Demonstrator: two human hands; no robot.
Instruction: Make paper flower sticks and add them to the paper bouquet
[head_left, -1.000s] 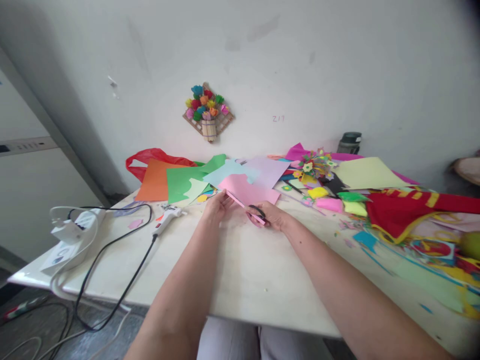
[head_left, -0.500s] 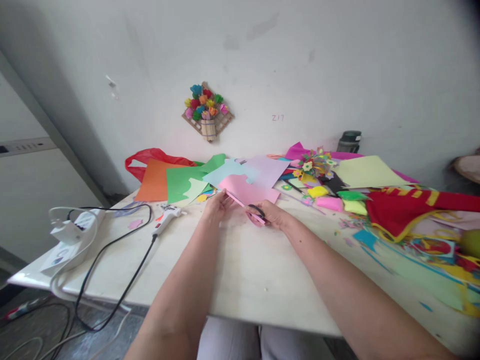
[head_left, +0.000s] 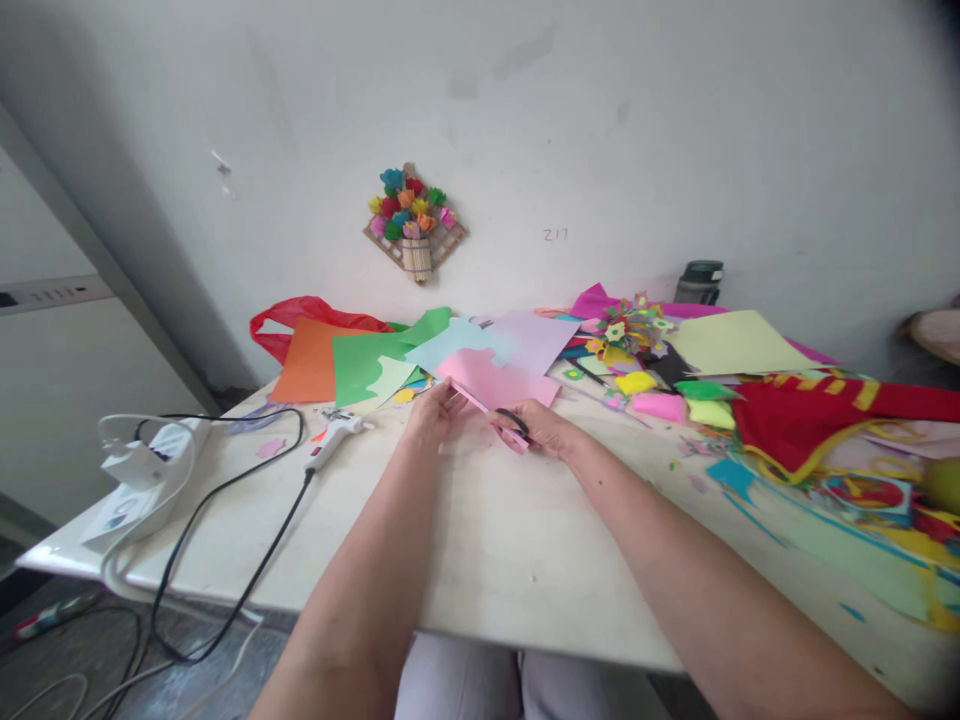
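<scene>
Between my hands is a narrow pink paper strip (head_left: 471, 397), raised a little over the table. My left hand (head_left: 435, 412) pinches its far left end. Around the black handles of a pair of scissors (head_left: 514, 424) my right hand (head_left: 541, 428) is closed, at the strip's near end; the blades are mostly hidden by fingers and paper. A larger pink sheet (head_left: 499, 375) with a notched upper edge lies just behind both hands, over pale blue and lilac sheets (head_left: 532, 340).
A white glue gun (head_left: 336, 440) with a black cord lies left, near a power strip (head_left: 154, 470). Orange (head_left: 315, 350) and green sheets (head_left: 360, 365) are at the back. Paper flowers (head_left: 626, 335), clay packets (head_left: 660, 407) and red-yellow cloth (head_left: 802, 425) crowd the right.
The pink strip's near end, curled below the scissors before, now hangs straighter and shows less of a loop. Both hands stay almost in the same place.
</scene>
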